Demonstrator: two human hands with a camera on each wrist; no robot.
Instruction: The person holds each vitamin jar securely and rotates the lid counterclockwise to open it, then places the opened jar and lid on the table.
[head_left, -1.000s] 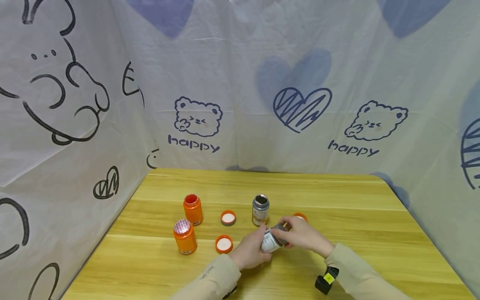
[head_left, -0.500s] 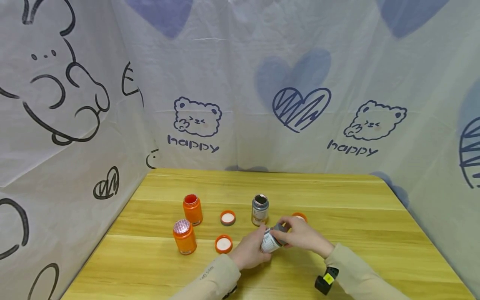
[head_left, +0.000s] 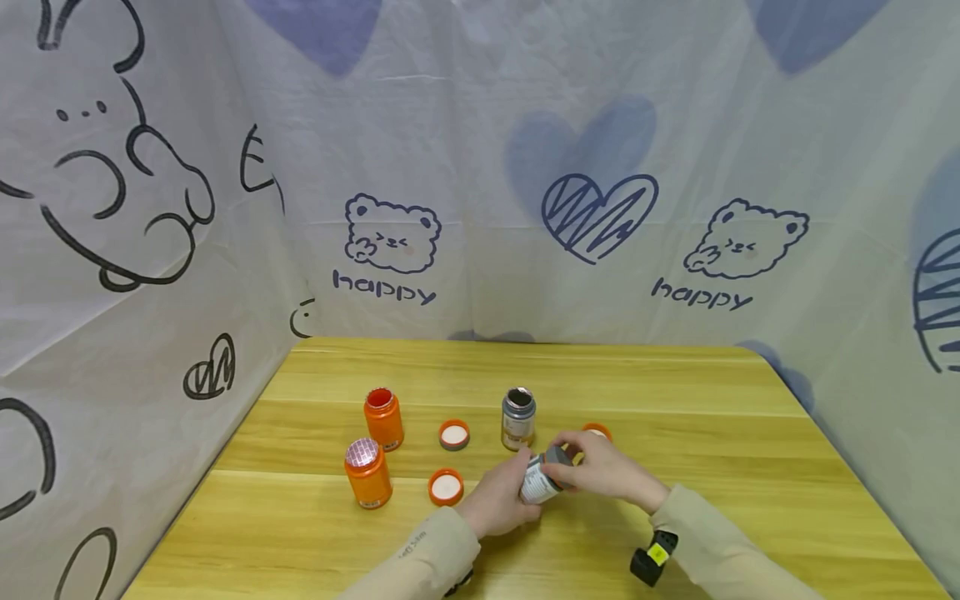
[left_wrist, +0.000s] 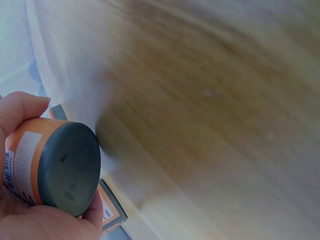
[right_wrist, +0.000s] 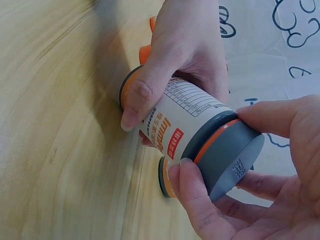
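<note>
My left hand [head_left: 497, 498] grips a white-labelled supplement bottle [head_left: 537, 482], tilted with its capped end up to the right. The fingers of my right hand [head_left: 606, 468] pinch its grey cap [right_wrist: 232, 157], which has an orange ring at its lower edge. In the right wrist view the cap sits on the bottle's neck; whether it is loose I cannot tell. The left wrist view shows the bottle's dark grey base [left_wrist: 72, 170]. Just beyond the hands, a lidless grey bottle [head_left: 518, 423] stands upright.
On the left stand a lidless orange bottle [head_left: 384, 421] and an orange bottle with a foil seal [head_left: 368, 477]. A grey-rimmed lid [head_left: 453, 435] and an orange lid [head_left: 446, 487] lie liner up. Behind my right hand, another orange lid [head_left: 597, 428] is partly hidden. Printed cloth [head_left: 480, 167] surrounds the wooden table [head_left: 660, 392].
Both hands stay in nearly the same place on the bottle and cap. My right fingers have shifted slightly around the cap, and the head view has moved a little.
</note>
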